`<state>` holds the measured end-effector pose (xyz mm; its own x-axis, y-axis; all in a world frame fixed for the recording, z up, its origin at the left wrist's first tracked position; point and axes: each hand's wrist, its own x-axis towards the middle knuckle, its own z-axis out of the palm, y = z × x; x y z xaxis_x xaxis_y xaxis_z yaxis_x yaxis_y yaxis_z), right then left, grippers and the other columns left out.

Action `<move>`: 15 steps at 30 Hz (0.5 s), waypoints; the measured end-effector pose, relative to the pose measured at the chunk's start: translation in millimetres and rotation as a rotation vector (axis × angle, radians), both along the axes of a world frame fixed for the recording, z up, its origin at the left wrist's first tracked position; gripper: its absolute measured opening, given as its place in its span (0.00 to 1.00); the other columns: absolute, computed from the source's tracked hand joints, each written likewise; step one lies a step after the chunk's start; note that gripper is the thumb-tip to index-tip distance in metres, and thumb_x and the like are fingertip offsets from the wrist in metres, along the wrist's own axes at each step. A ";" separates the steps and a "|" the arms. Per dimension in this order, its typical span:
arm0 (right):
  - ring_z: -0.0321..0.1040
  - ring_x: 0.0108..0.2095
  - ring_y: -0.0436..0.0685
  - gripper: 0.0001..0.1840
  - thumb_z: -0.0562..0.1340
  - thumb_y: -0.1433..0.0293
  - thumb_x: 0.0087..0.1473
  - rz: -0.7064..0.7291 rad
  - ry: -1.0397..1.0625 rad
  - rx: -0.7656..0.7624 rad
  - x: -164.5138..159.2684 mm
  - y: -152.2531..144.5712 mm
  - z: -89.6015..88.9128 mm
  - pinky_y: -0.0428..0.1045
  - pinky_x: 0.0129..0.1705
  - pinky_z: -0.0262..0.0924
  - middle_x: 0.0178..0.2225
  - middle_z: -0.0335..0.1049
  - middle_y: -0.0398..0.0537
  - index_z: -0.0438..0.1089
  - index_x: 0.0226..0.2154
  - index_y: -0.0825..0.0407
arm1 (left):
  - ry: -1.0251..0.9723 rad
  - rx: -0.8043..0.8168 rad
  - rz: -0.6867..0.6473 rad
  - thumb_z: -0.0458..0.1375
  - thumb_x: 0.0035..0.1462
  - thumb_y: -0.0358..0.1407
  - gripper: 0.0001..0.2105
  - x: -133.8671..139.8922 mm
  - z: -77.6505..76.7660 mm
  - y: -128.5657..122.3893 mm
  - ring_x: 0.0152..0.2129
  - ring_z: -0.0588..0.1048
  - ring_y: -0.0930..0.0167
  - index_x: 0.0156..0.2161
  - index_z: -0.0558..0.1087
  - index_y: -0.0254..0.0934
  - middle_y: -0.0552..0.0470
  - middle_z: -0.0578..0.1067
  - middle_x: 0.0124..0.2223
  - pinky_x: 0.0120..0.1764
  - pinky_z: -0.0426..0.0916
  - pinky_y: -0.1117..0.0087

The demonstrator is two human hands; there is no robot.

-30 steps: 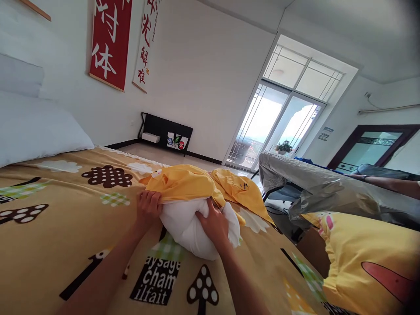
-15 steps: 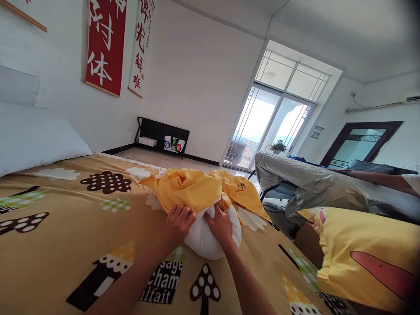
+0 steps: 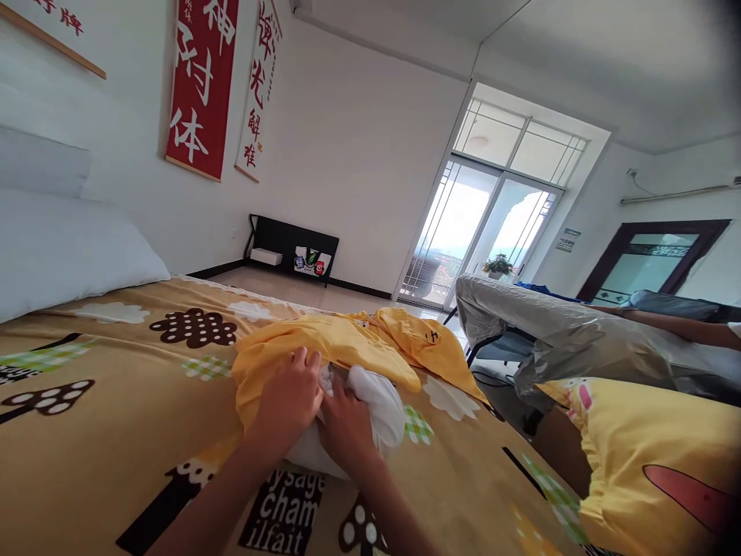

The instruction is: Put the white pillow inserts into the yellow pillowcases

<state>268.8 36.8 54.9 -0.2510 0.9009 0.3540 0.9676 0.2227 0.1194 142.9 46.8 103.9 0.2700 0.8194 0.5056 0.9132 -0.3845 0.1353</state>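
Observation:
A yellow pillowcase [image 3: 347,344] lies rumpled on the bed, its near edge spread over part of a white pillow [image 3: 382,409]. My left hand [image 3: 292,390] is closed on the pillowcase's near edge, at the left of the pillow. Close beside it, my right hand [image 3: 347,421] grips the white pillow, fingers pressed into its folds; the fingertips are partly hidden by the cloth. The pillow's lower part bulges out under both wrists.
The patterned bedsheet [image 3: 191,417] spreads beneath. A white pillow [image 3: 75,247] rests at the far left. On the right sits a yellow cushion [image 3: 660,448], with a plastic-covered table [image 3: 556,328] behind it and another person's arm [image 3: 677,324] over it.
Both hands have shifted left with the pillow. The pillowcase is spread wider and flatter to the left, and my left hand sits higher on it. The view has tilted slightly.

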 end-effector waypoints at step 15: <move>0.69 0.38 0.59 0.15 0.52 0.72 0.59 -0.015 0.166 -0.022 19.7 22.0 -6.6 0.51 0.36 0.63 0.40 0.72 0.53 0.73 0.43 0.51 | -0.006 -0.121 -0.235 0.43 0.63 0.33 0.14 24.2 -14.2 1.4 0.29 0.78 0.64 0.41 0.71 0.34 0.43 0.78 0.31 0.29 0.65 0.69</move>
<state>288.5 58.8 48.4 -0.1769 0.9122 0.3696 0.9769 0.2084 -0.0470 167.1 48.2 89.6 0.4573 0.7892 0.4099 0.8000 -0.5664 0.1979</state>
